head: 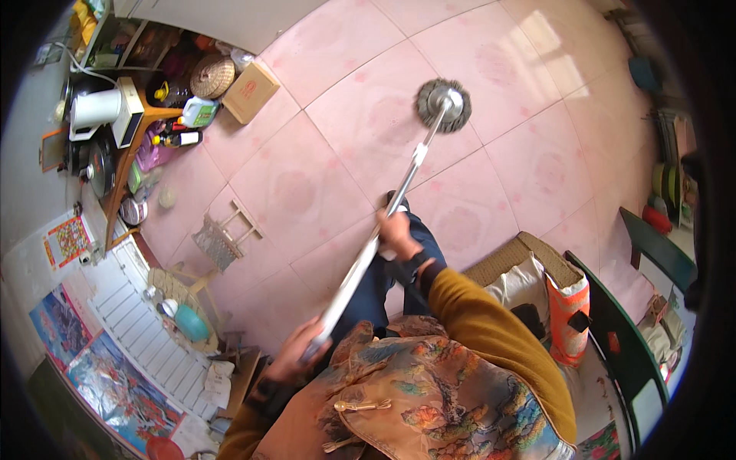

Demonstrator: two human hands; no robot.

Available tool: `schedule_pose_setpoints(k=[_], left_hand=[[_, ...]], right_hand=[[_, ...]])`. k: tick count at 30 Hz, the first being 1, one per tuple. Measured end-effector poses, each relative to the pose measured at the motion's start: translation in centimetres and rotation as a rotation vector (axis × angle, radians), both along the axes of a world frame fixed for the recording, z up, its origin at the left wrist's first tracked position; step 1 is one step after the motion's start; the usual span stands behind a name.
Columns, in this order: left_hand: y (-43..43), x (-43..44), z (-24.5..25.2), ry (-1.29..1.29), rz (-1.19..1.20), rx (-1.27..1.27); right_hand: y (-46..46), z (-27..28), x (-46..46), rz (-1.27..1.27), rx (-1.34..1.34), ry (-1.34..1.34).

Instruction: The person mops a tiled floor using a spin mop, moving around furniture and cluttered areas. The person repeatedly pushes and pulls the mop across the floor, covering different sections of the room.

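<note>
A spin mop runs diagonally across the view, its white and metal handle (352,282) slanting away from my body. At its far end the round mop head (444,105), with dark grey strands around a shiny disc, rests on the pink tiled floor (339,149). My left hand (299,348) grips the handle's rear end, low in front of my body. Farther up, my right hand (397,234) is wrapped around the pole where the white part meets the metal part. My legs in dark trousers and one shoe show beneath the pole.
At the left, a small stool (221,241) stands near a wooden table (127,172) crowded with bottles and a white kettle (95,115). A cardboard box (250,93) sits on the floor beside a woven basket (213,76). Behind my right arm is a bench with a brown cushion (500,259).
</note>
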State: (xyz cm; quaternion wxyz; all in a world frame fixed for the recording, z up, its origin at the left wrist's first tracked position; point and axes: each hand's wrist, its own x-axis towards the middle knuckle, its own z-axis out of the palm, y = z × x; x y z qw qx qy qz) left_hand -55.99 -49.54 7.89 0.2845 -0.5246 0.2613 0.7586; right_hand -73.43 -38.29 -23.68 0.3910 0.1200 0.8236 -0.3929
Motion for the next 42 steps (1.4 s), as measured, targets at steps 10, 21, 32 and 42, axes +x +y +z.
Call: schedule_pose_setpoints(k=[10, 21, 32, 42], left_hand=[[5.9, -0.6, -7.6, 0.145, 0.070, 0.073], [3.2, 31.2, 7.3, 0.061, -0.297, -0.366], [9.9, 8.1, -8.5, 0.144, 0.130, 0.126], [11.4, 18.8, -4.5, 0.050, -0.047, 0.032]], right_hand=[[8.2, -4.5, -7.2, 0.353, 0.074, 0.161], [2.9, 6.9, 32.8, 0.249, -0.128, -0.480], [9.6, 0.0, 6.5, -0.116, -0.067, -0.047], [13.8, -0.7, 15.7, 0.187, 0.068, -0.061]])
